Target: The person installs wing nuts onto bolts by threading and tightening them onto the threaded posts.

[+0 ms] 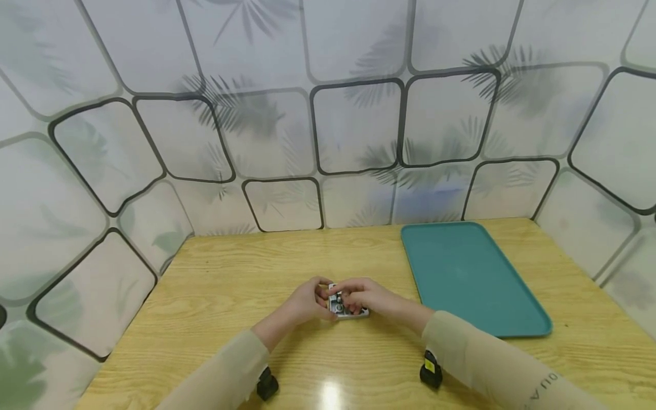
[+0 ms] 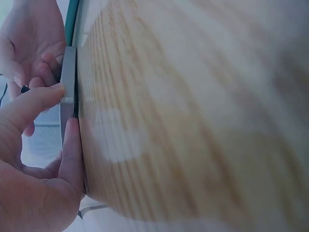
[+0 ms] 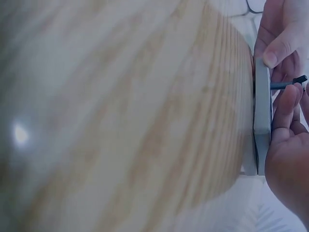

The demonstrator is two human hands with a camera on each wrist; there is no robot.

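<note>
A small flat silver-edged case (image 1: 336, 308) with several small grey and dark parts in its face lies on the wooden table. My left hand (image 1: 306, 302) grips its left side, and in the left wrist view the thumb and a finger (image 2: 71, 154) press its metal edge (image 2: 69, 72). From the face of the case rises a thin dark rod (image 3: 279, 85) with a black tip. Over the case's right part, my right hand (image 1: 373, 296) has curled fingers that pinch the rod near its tip. Those fingers hide much of the face in the head view.
To the right, a teal tray (image 1: 466, 273) lies on the wooden table (image 1: 246, 267). Patterned pale cloth walls (image 1: 359, 131) stand behind and at both sides. A black wrist camera hangs under each sleeve, the right one (image 1: 431, 371) close above the tabletop.
</note>
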